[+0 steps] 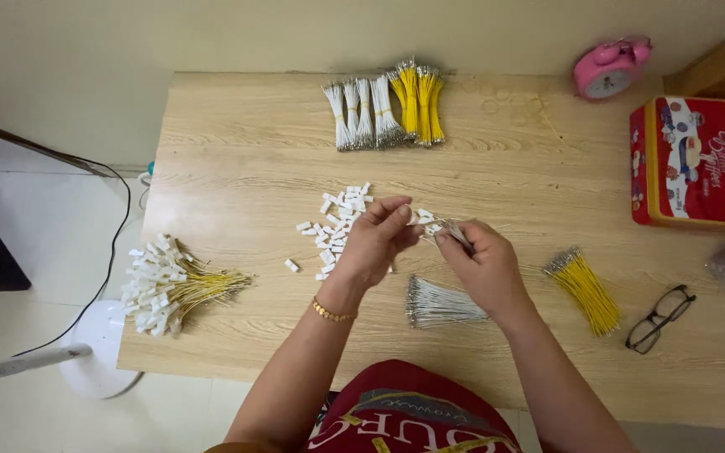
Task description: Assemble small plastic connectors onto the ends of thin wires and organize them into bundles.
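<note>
My left hand (377, 242) and my right hand (482, 262) meet over the middle of a light wooden table (253, 151). The left fingers pinch a small white plastic connector (418, 218). The right fingers hold thin white wires (455, 231) whose ends reach that connector. A scatter of loose white connectors (339, 220) lies just left of my left hand. A bundle of white wires (440, 304) lies under my right wrist, and a bundle of yellow wires (585, 289) lies to its right.
Finished yellow wires with white connectors (169, 285) pile up at the left edge. Tied white and yellow bundles (386, 107) sit at the back. A red tin (694, 164), pink alarm clock (610, 69) and black glasses (660, 319) stand on the right. A fan base (98, 352) stands on the floor.
</note>
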